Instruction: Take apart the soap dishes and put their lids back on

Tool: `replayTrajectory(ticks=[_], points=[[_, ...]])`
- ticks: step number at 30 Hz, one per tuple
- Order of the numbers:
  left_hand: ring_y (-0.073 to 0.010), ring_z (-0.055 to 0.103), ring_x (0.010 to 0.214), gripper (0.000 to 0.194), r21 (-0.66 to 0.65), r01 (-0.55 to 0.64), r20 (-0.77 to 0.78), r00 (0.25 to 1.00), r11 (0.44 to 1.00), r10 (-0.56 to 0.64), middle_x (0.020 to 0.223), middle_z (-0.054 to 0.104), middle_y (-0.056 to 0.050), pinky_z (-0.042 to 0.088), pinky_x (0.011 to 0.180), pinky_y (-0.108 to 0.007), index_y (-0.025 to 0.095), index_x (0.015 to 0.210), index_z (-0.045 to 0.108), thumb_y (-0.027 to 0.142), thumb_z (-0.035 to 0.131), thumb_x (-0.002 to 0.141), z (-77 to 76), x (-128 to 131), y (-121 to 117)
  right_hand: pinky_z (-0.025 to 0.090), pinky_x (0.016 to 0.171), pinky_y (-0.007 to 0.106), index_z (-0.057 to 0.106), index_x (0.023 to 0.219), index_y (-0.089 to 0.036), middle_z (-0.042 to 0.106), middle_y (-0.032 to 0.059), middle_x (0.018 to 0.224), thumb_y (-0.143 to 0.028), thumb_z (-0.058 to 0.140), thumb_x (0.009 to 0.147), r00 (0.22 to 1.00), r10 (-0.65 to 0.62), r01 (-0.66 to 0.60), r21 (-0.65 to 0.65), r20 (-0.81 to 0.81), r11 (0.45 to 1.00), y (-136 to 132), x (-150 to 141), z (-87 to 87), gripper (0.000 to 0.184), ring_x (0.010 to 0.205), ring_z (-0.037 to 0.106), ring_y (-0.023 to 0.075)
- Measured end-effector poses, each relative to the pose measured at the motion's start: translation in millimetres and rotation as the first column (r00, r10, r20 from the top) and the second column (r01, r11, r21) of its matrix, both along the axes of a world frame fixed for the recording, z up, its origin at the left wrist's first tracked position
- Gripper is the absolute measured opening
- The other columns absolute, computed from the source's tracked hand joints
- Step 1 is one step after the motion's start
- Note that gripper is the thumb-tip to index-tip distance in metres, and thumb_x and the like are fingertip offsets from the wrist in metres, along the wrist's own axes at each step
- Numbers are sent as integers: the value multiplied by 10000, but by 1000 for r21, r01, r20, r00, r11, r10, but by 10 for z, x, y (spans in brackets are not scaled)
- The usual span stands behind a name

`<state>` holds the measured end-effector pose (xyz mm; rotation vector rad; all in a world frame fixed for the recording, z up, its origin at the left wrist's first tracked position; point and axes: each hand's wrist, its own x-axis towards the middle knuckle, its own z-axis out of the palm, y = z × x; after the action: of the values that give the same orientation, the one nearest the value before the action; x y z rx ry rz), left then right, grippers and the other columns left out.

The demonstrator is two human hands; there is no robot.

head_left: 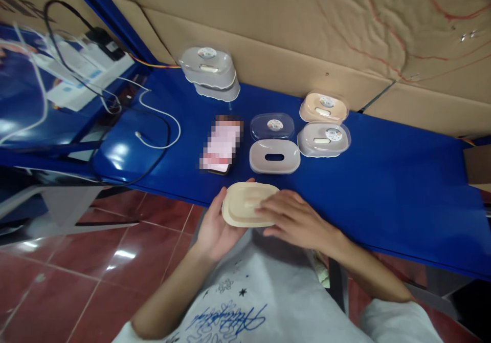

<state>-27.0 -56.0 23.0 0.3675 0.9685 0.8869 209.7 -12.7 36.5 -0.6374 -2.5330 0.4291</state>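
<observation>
My left hand [215,230] supports a cream oval plastic dish [235,207] from below and along its left side, its fingers wrapped round the rim. Over the dish's right half lies my right hand [295,220], with fingers stretched and somewhat apart, slightly blurred. Its fingertips are by a small pale raised piece [251,201] in the middle of the dish; whether they press on it I cannot tell. Just beyond, on the blue table, sit a white oval piece with a slot [257,157] and a clear oval lid [259,127] with a round label.
A phone [222,143] with a blurred-out screen lies left of the lid. Lidded oval boxes stand behind: a peach one [307,110], a white one [305,141] and a grey stack [192,66]. Cables and a power strip [76,87] spread across the left. Cardboard [245,36] lines the back.
</observation>
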Motion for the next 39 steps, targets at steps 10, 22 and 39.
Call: replayTrajectory(ticks=[10,22,39], points=[[-384,679,1356,668,-291,-177,583,746,940,321,1452,718,-182,563,1113,-558,164,1622,483,577,455,1098,-57,6,105,539,1110,502,707,1397,-223,796,88,1330,-237,655,1067,920,-384,362,196,84,911,508,248,-83,334,1268,721,296],[-370,651,1349,498,-113,-176,548,810,978,209,1341,758,-155,535,1136,-529,170,1355,702,530,671,1012,-229,122,334,540,1038,399,712,1319,-177,812,67,1248,-156,614,1083,991,-78,67,97,112,993,196,117,187,257,1202,722,208],[-313,613,1402,490,-64,-88,415,903,994,107,1452,718,-94,561,1078,-379,220,1360,734,461,779,936,-214,164,364,435,1271,551,562,1568,-316,625,79,1585,-388,358,1161,935,-351,337,-176,-57,925,855,108,-84,461,1526,534,274]])
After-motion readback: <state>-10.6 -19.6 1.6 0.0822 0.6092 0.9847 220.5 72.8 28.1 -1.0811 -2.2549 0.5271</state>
